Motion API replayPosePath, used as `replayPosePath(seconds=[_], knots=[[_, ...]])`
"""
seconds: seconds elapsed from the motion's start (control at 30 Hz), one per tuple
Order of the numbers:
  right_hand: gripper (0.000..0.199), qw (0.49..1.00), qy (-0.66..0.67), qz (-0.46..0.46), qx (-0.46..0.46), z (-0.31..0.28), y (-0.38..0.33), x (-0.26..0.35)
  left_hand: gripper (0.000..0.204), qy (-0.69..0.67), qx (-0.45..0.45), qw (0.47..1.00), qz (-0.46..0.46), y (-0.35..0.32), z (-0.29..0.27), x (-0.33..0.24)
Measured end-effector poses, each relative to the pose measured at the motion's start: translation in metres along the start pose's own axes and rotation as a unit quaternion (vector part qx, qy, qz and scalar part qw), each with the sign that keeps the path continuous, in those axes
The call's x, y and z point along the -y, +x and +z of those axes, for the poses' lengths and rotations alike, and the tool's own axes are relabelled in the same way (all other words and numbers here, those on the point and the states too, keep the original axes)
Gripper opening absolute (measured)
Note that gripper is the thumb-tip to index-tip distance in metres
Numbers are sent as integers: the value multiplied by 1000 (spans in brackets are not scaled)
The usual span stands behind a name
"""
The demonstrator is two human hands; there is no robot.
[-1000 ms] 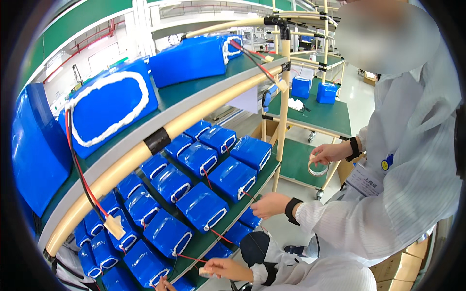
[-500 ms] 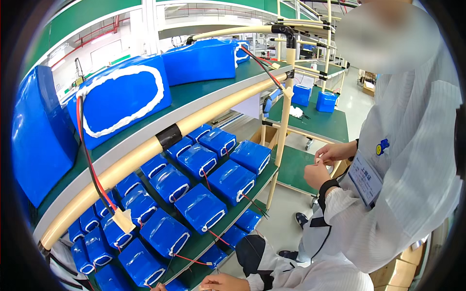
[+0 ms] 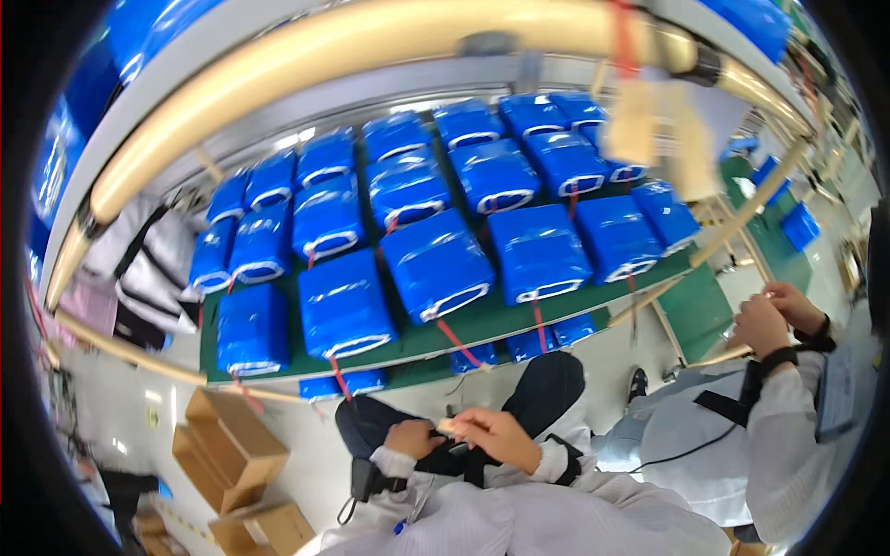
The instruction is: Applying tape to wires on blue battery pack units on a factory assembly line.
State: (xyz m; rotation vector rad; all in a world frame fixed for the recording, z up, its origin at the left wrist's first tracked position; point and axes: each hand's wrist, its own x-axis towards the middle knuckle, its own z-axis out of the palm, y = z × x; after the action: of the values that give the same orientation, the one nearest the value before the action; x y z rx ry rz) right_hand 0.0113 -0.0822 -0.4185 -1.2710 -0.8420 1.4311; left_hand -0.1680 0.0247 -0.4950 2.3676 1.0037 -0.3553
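Note:
In front of my lap, my right hand (image 3: pixel 501 438) is closed, its thumb and fingers pinching a small tan piece (image 3: pixel 447 426) that looks like masking tape. Close to the left of it, my left hand (image 3: pixel 414 438) is curled, and whatever its fingers hold is hidden. Beyond both hands, blue-wrapped battery packs (image 3: pixel 439 266) stand in rows on a green shelf (image 3: pixel 417 345). White edging rings their near ends, and red leads (image 3: pixel 464 345) hang from several. Neither hand touches a pack.
A cream pipe rail (image 3: pixel 371 51) crosses above the packs, with blurred tan-taped leads (image 3: pixel 640 130) hanging from it. Another person's hands (image 3: pixel 777 320) are together at the right. Open cardboard boxes (image 3: pixel 227 445) sit on the floor at lower left. More packs (image 3: pixel 533 343) lie underneath the shelf.
My view has swung left and down, toward the lower shelf. Both my hands, partly cut off at the lower edge before, are now in sight close together. The other person's hands remain together.

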Motion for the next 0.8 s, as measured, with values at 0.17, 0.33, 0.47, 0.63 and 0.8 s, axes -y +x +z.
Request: replayPosePath(seconds=[0.17,0.33,0.47,0.63,0.8], knots=[[21,1000,3,1,3,-3,2,6,25,-31,-61,995,68,9,0,-24],[18,998,-17,-22,-61,-10,-2,5,26,-194,-230,952,47,26,-25,-37],[18,992,33,-45,-117,-22,-7,2,40,-387,-330,861,14,38,-38,-49],[18,987,25,-31,-153,-35,-12,-3,55,-707,-132,695,5,49,-42,-70],[18,986,39,-15,-159,-42,-18,-9,29,-709,-104,698,1,67,-37,-96]])
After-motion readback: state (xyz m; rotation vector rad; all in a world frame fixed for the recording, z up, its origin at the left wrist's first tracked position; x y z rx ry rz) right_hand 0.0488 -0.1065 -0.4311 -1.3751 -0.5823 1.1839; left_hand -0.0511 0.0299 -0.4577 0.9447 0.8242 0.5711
